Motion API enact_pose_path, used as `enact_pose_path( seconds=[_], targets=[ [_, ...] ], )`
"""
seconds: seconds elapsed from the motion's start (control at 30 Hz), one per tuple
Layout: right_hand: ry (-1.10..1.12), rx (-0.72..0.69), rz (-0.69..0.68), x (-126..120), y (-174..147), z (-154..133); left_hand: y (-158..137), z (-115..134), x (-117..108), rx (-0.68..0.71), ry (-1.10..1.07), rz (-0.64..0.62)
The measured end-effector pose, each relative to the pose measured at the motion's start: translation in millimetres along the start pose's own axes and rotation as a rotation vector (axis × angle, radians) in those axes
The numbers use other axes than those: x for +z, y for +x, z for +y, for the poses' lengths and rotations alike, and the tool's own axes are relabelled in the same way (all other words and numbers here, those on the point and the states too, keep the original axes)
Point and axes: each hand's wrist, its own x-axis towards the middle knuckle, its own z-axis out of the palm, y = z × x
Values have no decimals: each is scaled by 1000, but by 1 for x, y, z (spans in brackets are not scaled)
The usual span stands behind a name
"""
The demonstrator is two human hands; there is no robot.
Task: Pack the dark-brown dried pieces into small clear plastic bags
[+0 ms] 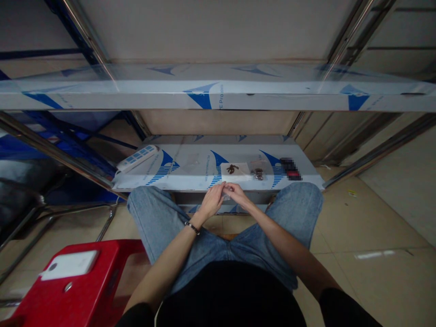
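My left hand (pixel 213 200) and my right hand (pixel 236 194) meet at the front edge of a low metal shelf (pixel 190 179). Between their fingers is a small piece of clear plastic, perhaps a little bag (pixel 226 196); both hands are closed on it. Just beyond my fingertips lies a white sheet (pixel 242 175) with a small pile of dark brown pieces (pixel 233 169) on it. To the right of the sheet rests a clear bag (pixel 259 173) with dark brown contents. What the brown pieces are, I cannot make out.
A white power strip (pixel 138 159) lies at the shelf's left end. A blurred dark and red item (pixel 291 169) is at its right. An upper shelf edge (pixel 238 101) crosses above. A red stool (pixel 81 290) holding a white device (pixel 71 265) stands at my left.
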Motion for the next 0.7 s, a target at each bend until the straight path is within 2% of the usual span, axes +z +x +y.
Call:
enact_pose_path(
  seconds=[0.07,0.13,0.23,0.3,0.43,0.6,0.7],
  targets=[
    [-34,-45,73,-5,1,-5,1,-5,0,-52,-39,41],
    [-109,-161,126,-12,-1,-14,2,-8,-3,-108,-95,92],
    [-291,-394,100,-20,-9,-32,3,-8,-11,-171,-191,133],
    [-382,-492,70,-21,-16,-42,4,-7,-13,-178,-242,121],
    [-466,-576,28,-18,-22,-44,5,-3,-12,-137,-332,74],
    [-548,-661,-25,-12,-20,-33,7,1,-9,-47,-477,-14],
    [-585,-693,-86,-10,-22,-28,8,2,-9,-27,-519,-22]
  ],
)
